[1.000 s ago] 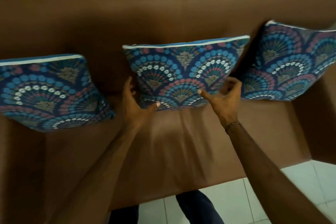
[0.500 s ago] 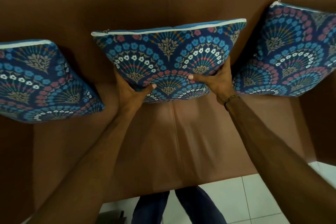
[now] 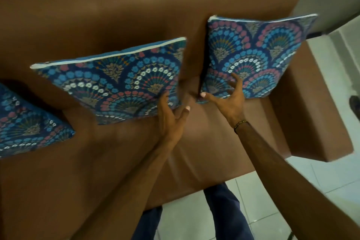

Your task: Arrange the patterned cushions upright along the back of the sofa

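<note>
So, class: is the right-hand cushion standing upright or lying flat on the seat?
Upright. The right-hand cushion stands on its bottom edge, its white-piped edge uppermost, against the sofa back.

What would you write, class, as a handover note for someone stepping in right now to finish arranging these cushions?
Left hand: open, at the middle cushion's lower right corner.
Right hand: open, fingers spread against the right cushion's lower left face, not gripping.
Left cushion: at the frame edge, only partly in view.
Done: middle and right cushions lean on the sofa back.
Left: straighten the right cushion; check the left one.
</note>
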The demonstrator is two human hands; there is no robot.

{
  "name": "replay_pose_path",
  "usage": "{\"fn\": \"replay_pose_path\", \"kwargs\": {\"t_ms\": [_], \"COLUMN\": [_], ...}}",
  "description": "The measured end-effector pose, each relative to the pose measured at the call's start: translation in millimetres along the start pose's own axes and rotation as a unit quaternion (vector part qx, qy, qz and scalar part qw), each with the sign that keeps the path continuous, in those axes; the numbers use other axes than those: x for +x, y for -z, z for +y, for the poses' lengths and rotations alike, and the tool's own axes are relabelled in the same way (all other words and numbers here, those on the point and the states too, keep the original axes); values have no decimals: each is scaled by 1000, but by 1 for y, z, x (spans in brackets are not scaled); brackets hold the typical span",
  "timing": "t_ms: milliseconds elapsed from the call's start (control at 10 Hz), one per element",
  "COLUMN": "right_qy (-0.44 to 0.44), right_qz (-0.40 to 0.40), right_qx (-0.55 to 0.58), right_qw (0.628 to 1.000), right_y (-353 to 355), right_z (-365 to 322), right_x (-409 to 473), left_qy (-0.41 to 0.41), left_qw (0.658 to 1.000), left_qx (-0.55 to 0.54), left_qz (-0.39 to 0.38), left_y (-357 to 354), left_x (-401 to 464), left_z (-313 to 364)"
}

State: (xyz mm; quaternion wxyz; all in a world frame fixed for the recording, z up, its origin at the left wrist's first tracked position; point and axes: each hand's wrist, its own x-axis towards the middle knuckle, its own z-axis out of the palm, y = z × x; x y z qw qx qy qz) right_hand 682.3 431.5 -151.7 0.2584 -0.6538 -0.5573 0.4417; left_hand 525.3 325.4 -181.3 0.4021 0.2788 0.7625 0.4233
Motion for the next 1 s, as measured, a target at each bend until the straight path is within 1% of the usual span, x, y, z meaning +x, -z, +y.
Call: {"fn": "replay_pose_path", "kwargs": {"t_ms": [100, 200, 300, 400, 500, 600, 700, 800, 900, 1000], "right_qy": [-8, -15, -27, -53, -86, -76, -62, -63, -60, -32], "right_qz": [61, 93, 66, -2, -59, -73, -66, -79, -53, -19], "right_qx": [-4, -2, 52, 94, 131, 151, 145, 138, 141, 128], "right_qw": [998, 996, 996, 994, 986, 983, 985, 985, 987, 991], "right_y": [72, 119, 169, 182, 186, 185, 183, 186, 184, 180], "right_z": [22, 40, 68, 83, 90, 89, 93, 91, 81, 63], "right_x": [44, 81, 145, 182, 212, 226, 238, 234, 203, 172], "left_qy": [-35, -47, -48, -58, -54, -65, -92, -84, -97, -119], "left_qw": [999, 999, 998, 997, 997, 997, 995, 996, 995, 992], "left_qx": [-11, -7, -21, -29, -38, -49, -31, -16, 7, 28], "left_qz": [-24, -26, -35, -39, -44, -13, 14, -11, -17, -6], "left_y": [-68, -108, -149, -168, -185, -192, -200, -196, -173, -149], "left_x": [24, 47, 78, 98, 99, 93, 94, 96, 86, 69], "left_z": [40, 56, 75, 77, 89, 93, 88, 90, 90, 93]}}
